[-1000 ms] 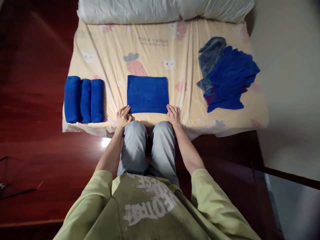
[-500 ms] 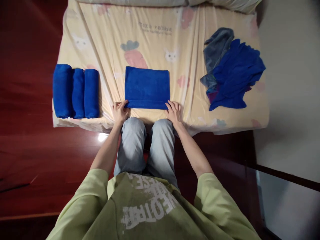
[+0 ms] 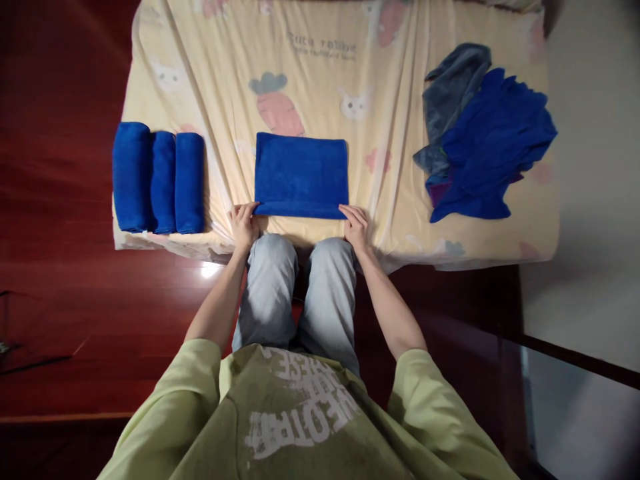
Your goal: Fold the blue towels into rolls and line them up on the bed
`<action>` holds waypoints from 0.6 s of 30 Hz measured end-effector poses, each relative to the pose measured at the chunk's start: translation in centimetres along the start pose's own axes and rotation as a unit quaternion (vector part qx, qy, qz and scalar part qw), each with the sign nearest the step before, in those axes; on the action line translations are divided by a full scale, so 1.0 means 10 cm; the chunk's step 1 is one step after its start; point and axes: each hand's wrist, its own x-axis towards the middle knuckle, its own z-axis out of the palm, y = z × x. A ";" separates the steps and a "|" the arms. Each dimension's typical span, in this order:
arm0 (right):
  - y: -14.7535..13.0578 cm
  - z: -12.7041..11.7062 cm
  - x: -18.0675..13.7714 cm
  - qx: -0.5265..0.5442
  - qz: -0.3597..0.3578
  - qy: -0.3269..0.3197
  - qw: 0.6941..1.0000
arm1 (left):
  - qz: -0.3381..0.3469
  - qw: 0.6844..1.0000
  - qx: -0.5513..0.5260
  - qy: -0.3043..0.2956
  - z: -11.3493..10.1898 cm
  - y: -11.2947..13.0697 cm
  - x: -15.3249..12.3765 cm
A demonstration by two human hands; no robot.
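Note:
A folded blue towel lies flat on the yellow cartoon-print bed sheet, close to the near edge. Its near edge is turned up into a narrow roll. My left hand pinches the roll's left end, fingers curled over it. My right hand grips the right end the same way. Both hands rest on the mattress edge just above my knees.
Three rolled blue towels lie side by side at the bed's left edge. A loose heap of blue and grey towels sits at the right. Dark red wooden floor lies left of the bed and a pale wall to the right.
The towel's near edge has been curled over into a small roll under both hands. The view has shifted slightly down the bed, so the pillows have left the frame.

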 end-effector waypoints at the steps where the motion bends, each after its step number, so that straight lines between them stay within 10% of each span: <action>1: -0.01 0.00 -0.03 -0.003 0.002 0.002 1.000 | -0.003 1.000 0.000 0.008 0.00 -0.01 -0.01; 18: -0.03 -0.02 -0.09 0.070 0.024 0.023 0.997 | 0.024 0.999 -0.048 -0.004 0.02 -0.11 -0.01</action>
